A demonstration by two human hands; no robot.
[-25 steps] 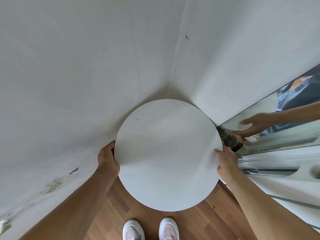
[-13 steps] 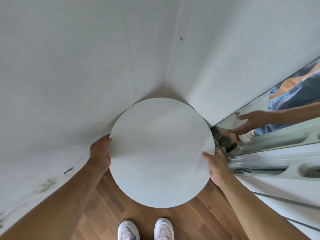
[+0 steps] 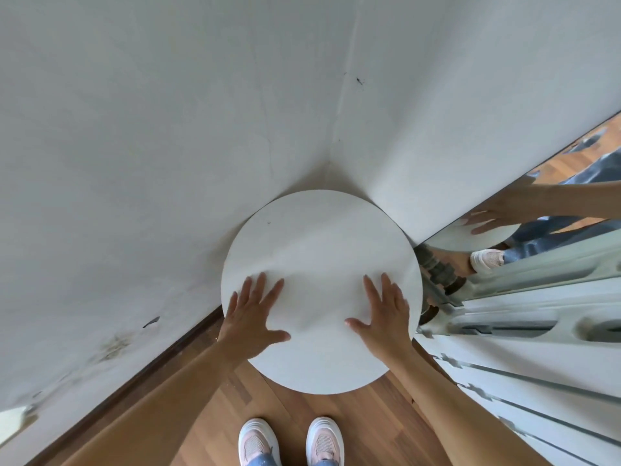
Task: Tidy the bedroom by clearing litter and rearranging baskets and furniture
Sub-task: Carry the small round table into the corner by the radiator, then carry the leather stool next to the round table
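Observation:
A round white table [image 3: 322, 243] stands in the corner where two white walls meet, its far rim close to both. My left hand [image 3: 250, 316] lies flat on the near left of the tabletop, fingers spread and straight. My right hand [image 3: 383, 314] lies flat on the near right of the top, fingers spread too. Neither hand grips anything. The table's legs are hidden under the top.
A mirror [image 3: 551, 210] leans on the right wall and reflects my arm and shoe. Below it is a white sliding door frame [image 3: 524, 334] with a dark pipe fitting [image 3: 437, 274] beside the table. Wood floor [image 3: 302, 415] and my two shoes are below.
Both hands let go of the table's rim and now rest flat on its top. The table sits lower and deeper in the corner.

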